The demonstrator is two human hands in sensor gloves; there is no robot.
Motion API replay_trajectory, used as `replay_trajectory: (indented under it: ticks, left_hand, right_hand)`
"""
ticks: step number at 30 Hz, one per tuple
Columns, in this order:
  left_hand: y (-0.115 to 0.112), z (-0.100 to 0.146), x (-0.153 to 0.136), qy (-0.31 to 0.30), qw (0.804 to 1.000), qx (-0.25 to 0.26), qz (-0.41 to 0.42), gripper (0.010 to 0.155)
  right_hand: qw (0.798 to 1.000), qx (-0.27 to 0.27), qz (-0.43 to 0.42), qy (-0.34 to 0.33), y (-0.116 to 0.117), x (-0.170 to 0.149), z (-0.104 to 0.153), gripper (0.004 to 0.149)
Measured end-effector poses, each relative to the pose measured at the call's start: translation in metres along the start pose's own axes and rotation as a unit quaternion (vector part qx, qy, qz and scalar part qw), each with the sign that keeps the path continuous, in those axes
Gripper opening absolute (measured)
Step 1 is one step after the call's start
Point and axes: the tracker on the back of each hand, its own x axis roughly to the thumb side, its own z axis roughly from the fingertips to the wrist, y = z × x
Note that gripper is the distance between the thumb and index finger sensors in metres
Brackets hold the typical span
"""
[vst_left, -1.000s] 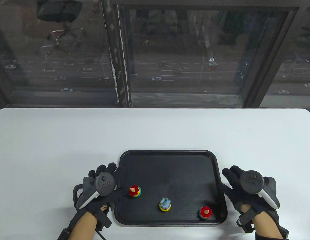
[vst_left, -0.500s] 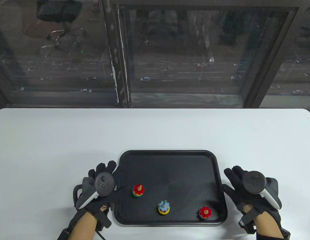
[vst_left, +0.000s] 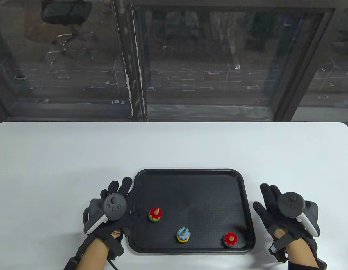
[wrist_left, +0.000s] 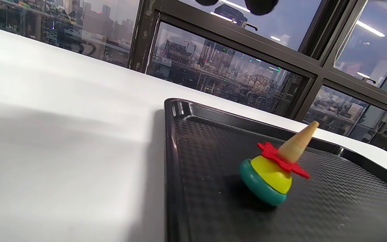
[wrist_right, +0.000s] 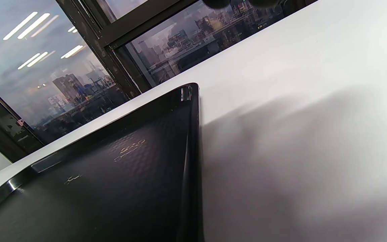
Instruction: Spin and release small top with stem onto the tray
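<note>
Seen from above: white desk point(vst_left: 78, 152), black tray point(vst_left: 190, 175) at its near middle, a hand parked at either side. Left grip point(vst_left: 113, 209) spread flat, fingers straight and apart, clamped on nothing, overlapping the tray's left rim. Right grip point(vst_left: 277, 208) likewise loose and empty, on the desk just off the tray's right rim.

Nearest to the left grip: red-collared top point(vst_left: 155, 215), just to its right on the tray, apart from the fingers, stem leaning away in the wrist view point(wrist_left: 274, 171). Farther right and nearer the body: blue top point(vst_left: 183, 235), slightly blurred, probably spinning. Nearest the right grip: second red top point(vst_left: 230, 239), to its left and low.
</note>
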Motion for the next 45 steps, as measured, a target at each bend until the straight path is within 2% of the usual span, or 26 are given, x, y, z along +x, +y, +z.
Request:
replay_trajectory:
  ticks: [7, 13, 24, 29, 45]
  left_hand:
    - [-0.002, 0.002, -0.005, 0.02, 1.0, -0.005, -0.002, 0.088]
    - [-0.005, 0.002, -0.009, 0.026, 1.0, -0.01, 0.011, 0.089]
    - [-0.004, 0.003, -0.009, 0.034, 0.999, -0.004, 0.004, 0.089]
    - [-0.003, 0.003, -0.008, 0.037, 0.999, -0.001, -0.007, 0.087]
    - [0.0, 0.003, -0.007, 0.031, 0.999, 0.029, -0.002, 0.087]
  right_hand:
    - [1.0, -0.014, -0.006, -0.018, -0.003, 0.008, 0.004, 0.087]
    - [0.998, 0.0, -0.062, -0.012, -0.002, 0.006, 0.003, 0.085]
    - [1.0, -0.022, -0.009, -0.02, -0.003, 0.014, 0.005, 0.08]
    - [0.999, -0.034, -0.018, -0.02, -0.005, 0.014, 0.006, 0.078]
    - [0.999, -0.015, -0.023, -0.02, -0.002, 0.016, 0.006, 0.078]
